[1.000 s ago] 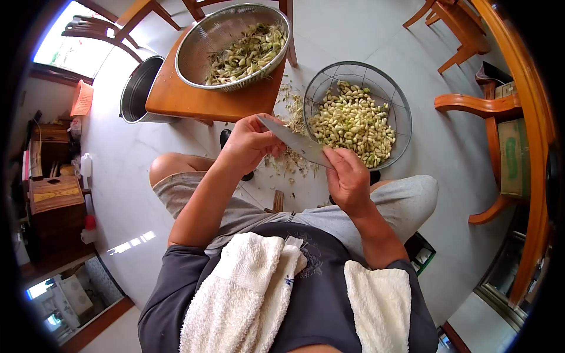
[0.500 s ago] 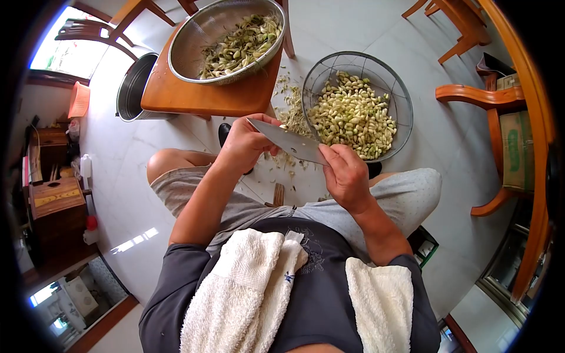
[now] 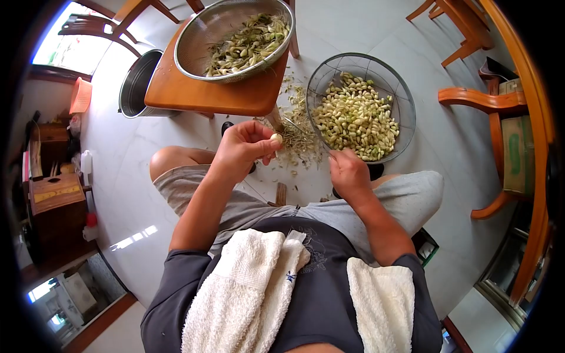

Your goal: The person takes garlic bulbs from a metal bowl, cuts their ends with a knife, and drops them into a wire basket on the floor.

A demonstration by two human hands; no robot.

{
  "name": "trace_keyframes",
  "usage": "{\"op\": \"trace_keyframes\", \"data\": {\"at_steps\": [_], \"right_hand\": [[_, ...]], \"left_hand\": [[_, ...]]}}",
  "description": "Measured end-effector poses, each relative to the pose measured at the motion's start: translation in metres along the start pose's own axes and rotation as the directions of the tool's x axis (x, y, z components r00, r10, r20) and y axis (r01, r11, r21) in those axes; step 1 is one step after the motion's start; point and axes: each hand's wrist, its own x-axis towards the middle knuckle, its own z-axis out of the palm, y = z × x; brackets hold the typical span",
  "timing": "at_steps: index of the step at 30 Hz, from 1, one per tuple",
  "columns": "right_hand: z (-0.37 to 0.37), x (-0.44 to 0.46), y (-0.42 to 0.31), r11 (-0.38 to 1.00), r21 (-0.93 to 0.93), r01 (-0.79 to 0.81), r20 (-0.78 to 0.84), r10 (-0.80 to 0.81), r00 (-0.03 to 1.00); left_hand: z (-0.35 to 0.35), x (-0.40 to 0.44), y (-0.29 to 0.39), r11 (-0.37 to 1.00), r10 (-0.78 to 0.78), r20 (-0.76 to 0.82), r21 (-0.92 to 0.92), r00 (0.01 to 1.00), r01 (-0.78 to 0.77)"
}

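Observation:
My left hand pinches a small pale bulb between thumb and fingers. In my right hand, closed around its handle, is a knife, turned nearly edge-on so its blade looks like a thin line pointing up and left. Just beyond my right hand a wire basket on the floor holds many trimmed pale bulbs. A metal colander with untrimmed bulbs and stems rests on a wooden chair seat. Trimmings lie on the floor beyond my hands.
A metal bucket stands left of the chair. White towels lie over my chest. Wooden furniture and a green-brown carton are at the right. A pink basket and a wooden cabinet are at the left.
The knife blade has turned from broadside to nearly edge-on and come away from my left hand. The pale bulb now shows clearly in my left fingers.

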Motion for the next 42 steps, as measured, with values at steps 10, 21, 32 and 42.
{"op": "trace_keyframes", "data": {"at_steps": [10,21,32,42], "right_hand": [[-0.017,0.008,-0.017,0.935,0.337,-0.107,0.033,0.102,0.994],[-0.021,0.007,-0.014,0.891,0.428,-0.149,0.022,0.154,0.988],[-0.026,0.004,-0.014,0.931,0.364,-0.037,-0.095,0.077,0.992],[-0.021,0.003,-0.014,0.958,0.285,0.009,-0.113,0.024,0.993]], "left_hand": [[0.0,0.006,-0.005,0.949,0.066,0.007,-0.31,0.998,-0.061],[0.013,0.022,-0.017,0.894,0.141,-0.159,-0.404,0.977,-0.195],[0.02,0.028,-0.029,0.941,0.269,-0.232,-0.143,0.935,-0.306],[0.033,0.03,-0.042,0.891,0.452,-0.254,0.174,0.855,-0.42]]}}
